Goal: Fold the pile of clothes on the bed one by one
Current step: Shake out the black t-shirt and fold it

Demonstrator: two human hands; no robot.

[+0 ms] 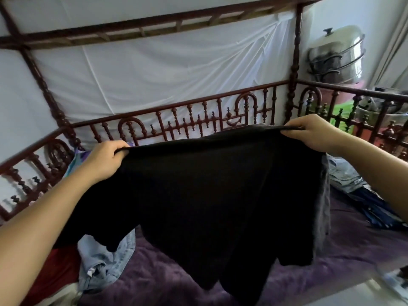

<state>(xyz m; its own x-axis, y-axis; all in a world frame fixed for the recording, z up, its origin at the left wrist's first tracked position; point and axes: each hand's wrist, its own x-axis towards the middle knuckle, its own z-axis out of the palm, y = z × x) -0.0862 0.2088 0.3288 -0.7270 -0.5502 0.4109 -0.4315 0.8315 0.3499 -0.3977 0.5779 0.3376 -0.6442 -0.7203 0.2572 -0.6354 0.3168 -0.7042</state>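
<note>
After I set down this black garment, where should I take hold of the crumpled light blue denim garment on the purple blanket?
The crumpled light blue denim garment lies heaped on the purple blanket, partly hidden by the hanging black garment, with no flat hem showing. Probably pinch the raised folds beside its white label, coming down from your left.

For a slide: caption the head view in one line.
Left hand and right hand hold a black shirt spread above the purple blanket.
</note>
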